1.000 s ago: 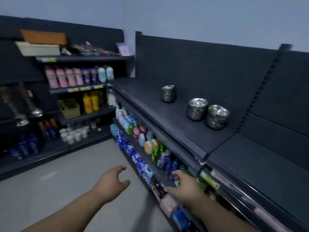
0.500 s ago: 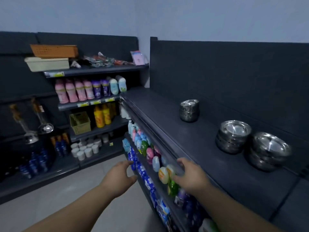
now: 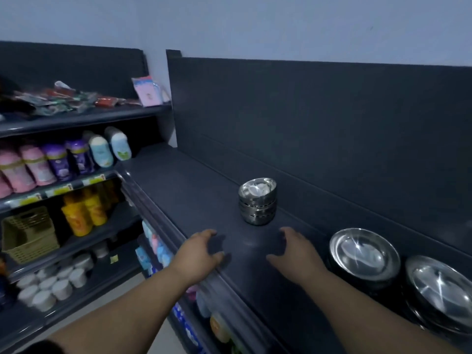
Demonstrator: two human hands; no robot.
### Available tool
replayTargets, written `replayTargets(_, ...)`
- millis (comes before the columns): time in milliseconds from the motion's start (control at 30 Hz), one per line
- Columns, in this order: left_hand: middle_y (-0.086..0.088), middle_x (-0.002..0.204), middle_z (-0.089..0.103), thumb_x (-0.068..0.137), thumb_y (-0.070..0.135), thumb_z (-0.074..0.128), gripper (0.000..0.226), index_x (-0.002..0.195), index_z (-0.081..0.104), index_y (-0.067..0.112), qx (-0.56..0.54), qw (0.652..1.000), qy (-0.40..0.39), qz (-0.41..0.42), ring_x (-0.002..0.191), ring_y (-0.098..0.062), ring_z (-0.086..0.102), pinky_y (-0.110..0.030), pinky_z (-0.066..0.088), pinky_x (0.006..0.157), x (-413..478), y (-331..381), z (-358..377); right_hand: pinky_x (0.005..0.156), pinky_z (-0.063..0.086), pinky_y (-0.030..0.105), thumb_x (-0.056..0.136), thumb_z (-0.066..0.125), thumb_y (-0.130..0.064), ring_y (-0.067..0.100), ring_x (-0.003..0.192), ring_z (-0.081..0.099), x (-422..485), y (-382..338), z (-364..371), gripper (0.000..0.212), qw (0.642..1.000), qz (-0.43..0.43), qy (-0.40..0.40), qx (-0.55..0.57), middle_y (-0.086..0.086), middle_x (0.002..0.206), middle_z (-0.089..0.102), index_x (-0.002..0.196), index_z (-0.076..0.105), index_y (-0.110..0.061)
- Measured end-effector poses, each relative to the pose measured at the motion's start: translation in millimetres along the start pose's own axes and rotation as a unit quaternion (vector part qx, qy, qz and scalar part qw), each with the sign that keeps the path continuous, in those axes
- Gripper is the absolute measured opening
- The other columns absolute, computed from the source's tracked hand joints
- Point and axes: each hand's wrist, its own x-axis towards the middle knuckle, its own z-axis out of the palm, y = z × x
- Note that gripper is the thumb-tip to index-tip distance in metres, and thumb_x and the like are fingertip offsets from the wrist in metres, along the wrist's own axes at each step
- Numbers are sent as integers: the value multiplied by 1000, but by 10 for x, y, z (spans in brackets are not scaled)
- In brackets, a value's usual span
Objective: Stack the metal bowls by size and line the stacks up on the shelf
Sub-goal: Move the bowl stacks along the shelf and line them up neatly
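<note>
We hold our left hand (image 3: 198,254) and right hand (image 3: 297,254) loosely curled, fingers apart, gripping nothing, before the small bowl stack (image 3: 257,201), upright, mouths upward, on the shelf (image 3: 189,190).

No text can be read. The yellow price tags (image 3: 60,190) on the shelf edge at the left middle of the frame carry print too blurred to make out, as do the labels on the bottles (image 3: 57,162) above them.
</note>
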Motion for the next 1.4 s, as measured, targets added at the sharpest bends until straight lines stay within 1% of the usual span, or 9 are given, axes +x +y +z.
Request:
replayTargets(200, -4, 142, 48, 80, 37, 71, 71, 142, 39, 22, -36, 996, -52, 58, 126, -20, 50, -30, 40, 106, 1096, -41, 18, 104, 37, 27, 76, 76, -39, 17, 131, 43, 585, -149, 38, 85, 998, 51, 37, 30, 2, 144, 43, 145, 30, -22)
replayTargets(400, 4, 144, 42, 72, 46, 76, 90, 146, 28, 29, -122, 975, -139, 123, 128, -14, 45, -28, 38, 106, 1964, -88, -1, 97, 37, 20, 66, 81, -30, 15, 123, 48, 1067, -332, 140, 81, 991, 100, 75, 55, -1, 129, 56, 135, 39, -26)
replayTargets(567, 19, 135, 50, 58, 51, 82, 102, 144, 28, 38, -212, 933, -239, 164, 125, -2, 47, -21, 38, 103, 2307, -98, 68, 78, 38, -1, 58, 90, -32, -7, 102, 56, 1261, -345, 257, 90, 976, 119, 93, 155, -25, 111, 60, 127, 33, -44)
replayTargets(667, 25, 128, 54, 65, 37, 85, 95, 142, 30, 39, -278, 901, -285, 172, 117, 10, 48, -10, 38, 92, 2372, -106, 100, 91, 40, 8, 57, 89, -30, -3, 114, 54, 1311, -279, 337, 105, 966, 142, 81, 199, -25, 121, 59, 141, 26, -43)
replayTargets(733, 24, 127, 57, 60, 37, 85, 99, 142, 30, 38, -314, 884, -306, 165, 117, 9, 51, -15, 41, 97, 2406, -120, 123, 100, 41, 17, 56, 88, -28, -1, 121, 51, 1319, -242, 372, 112, 962, 146, 78, 219, -24, 126, 57, 145, 22, -43)
replayTargets(867, 13, 125, 63, 61, 22, 84, 95, 140, 34, 35, -357, 857, -336, 159, 118, -2, 57, -29, 47, 100, 2372, -124, 127, 107, 41, 25, 53, 87, -31, -1, 123, 50, 1240, -253, 406, 113, 956, 142, 83, 244, -23, 127, 57, 145, 22, -44)
replayTargets(1100, 14, 124, 62, 72, 2, 78, 82, 134, 38, 36, -367, 845, -340, 188, 110, 9, 58, -11, 49, 79, 1873, -3, 44, 95, 43, 11, 58, 89, -27, -9, 115, 54, 696, -311, 380, 102, 939, 128, 121, 295, -24, 120, 60, 140, 30, -43)
replayTargets(1300, 22, 121, 62, 55, 24, 86, 96, 137, 38, 37, -341, 847, -349, 212, 115, 8, 54, -22, 48, 95, 1082, 159, 60, 101, 49, 30, 52, 87, -34, -3, 115, 58, -230, -287, 335, 104, 922, 113, 164, 332, -23, 119, 63, 141, 33, -39)
replayTargets(1400, 19, 126, 59, 49, 34, 88, 106, 139, 34, 40, -308, 853, -358, 222, 119, 3, 53, -29, 44, 103, 588, 304, 160, 103, 48, 29, 58, 87, -24, -2, 116, 57, -836, -199, 283, 99, 915, 114, 188, 338, -24, 121, 62, 140, 34, -40)
